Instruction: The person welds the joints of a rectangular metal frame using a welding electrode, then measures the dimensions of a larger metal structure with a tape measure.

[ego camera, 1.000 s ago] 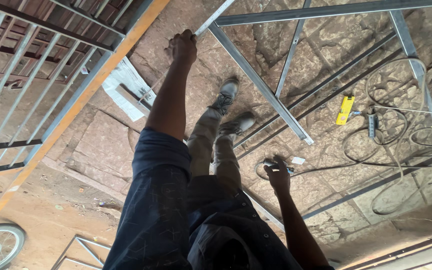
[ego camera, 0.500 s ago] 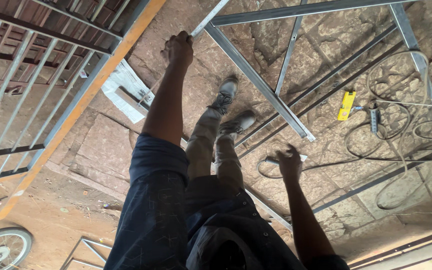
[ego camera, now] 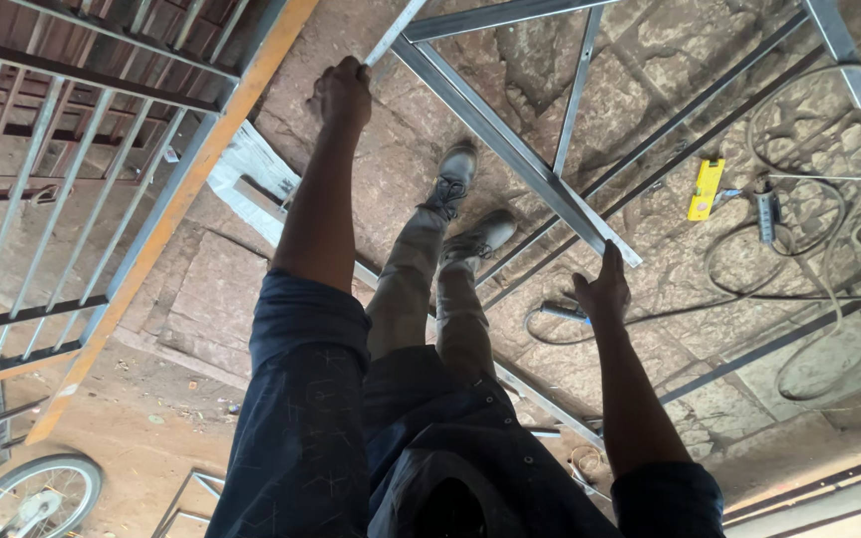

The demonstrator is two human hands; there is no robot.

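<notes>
Both hands are on the grey steel frame (ego camera: pixel 510 139) lying on the stone floor (ego camera: pixel 650 90), left hand (ego camera: pixel 343 92) closed around its top corner, right hand (ego camera: pixel 605 291) pinching the diagonal bar's lower end, so lifting or shifting it needs both pulling together

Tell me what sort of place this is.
Probably a metalwork or welding yard. A steel frame of welded bars lies on the stone floor, a barred metal gate stands beside it, and cables coil across the ground.
</notes>
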